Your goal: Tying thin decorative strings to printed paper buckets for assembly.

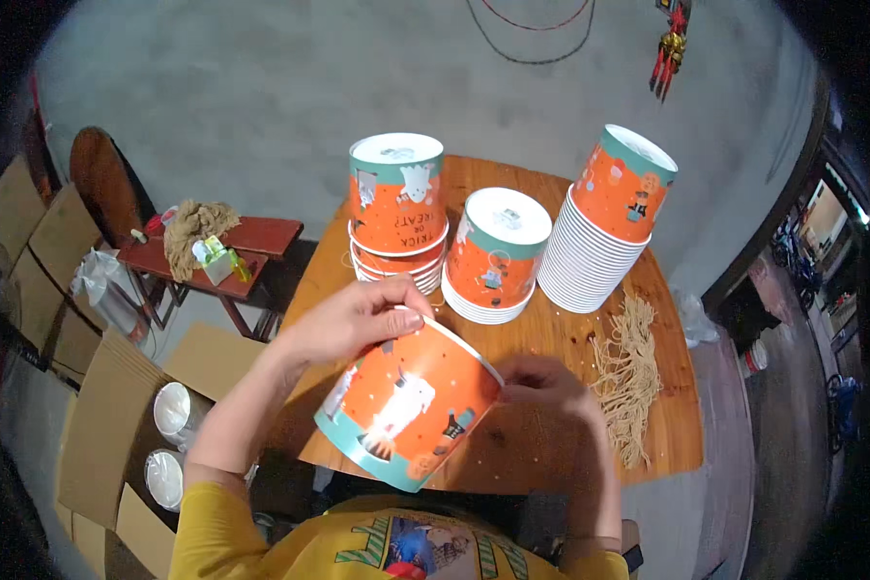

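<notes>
The left hand (353, 324) is closing its grip on the rim of an orange bucket (411, 401), fingers curling over the upper edge with the fingertips pressing on the white lip. The right hand (546, 382) is touching the same bucket at its right edge, just beside the rim; its fingers are bent, but how far its grip is open cannot be told, since the bucket is hiding part of it. The bucket is lying tilted in the air above the near edge of the round wooden worktop (551, 338), its mouth pointing up and to the right, its teal base toward the person's chest.

Three stacks of like buckets are standing upside down farther back on the worktop: a left stack (396, 208), a middle stack (493, 256) and a tall, leaning right stack (604, 222). A bundle of pale strings (628, 372) is lying to the right of the hands. At the left, an open carton (116, 425) on the floor is holding rolls wrapped in clear film (169, 440).
</notes>
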A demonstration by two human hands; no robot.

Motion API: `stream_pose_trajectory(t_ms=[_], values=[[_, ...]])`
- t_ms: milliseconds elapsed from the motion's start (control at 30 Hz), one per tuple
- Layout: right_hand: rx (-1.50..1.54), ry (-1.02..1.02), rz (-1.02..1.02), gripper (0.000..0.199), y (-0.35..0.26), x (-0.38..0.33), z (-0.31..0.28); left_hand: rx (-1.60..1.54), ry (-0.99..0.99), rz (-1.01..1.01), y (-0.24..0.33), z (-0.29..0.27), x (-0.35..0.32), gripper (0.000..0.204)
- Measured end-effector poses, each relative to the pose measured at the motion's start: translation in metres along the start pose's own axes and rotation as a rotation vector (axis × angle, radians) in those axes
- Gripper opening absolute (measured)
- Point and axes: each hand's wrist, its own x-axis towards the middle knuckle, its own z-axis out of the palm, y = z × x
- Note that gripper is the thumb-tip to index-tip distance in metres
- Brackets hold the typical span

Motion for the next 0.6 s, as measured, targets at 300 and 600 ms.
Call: stream_pose_trajectory(t_ms=[300,600], values=[[0.849,0.172,-0.358,0.015,-0.050,0.143,-0.002,-0.376,0.779,0.638,0.018,-0.119,-0.031,0.051],[1.000,0.536,-0.163,0.020,0.026,0.236,0.021,-0.655,0.785,0.185,-0.093,-0.042,-0.053,0.033]])
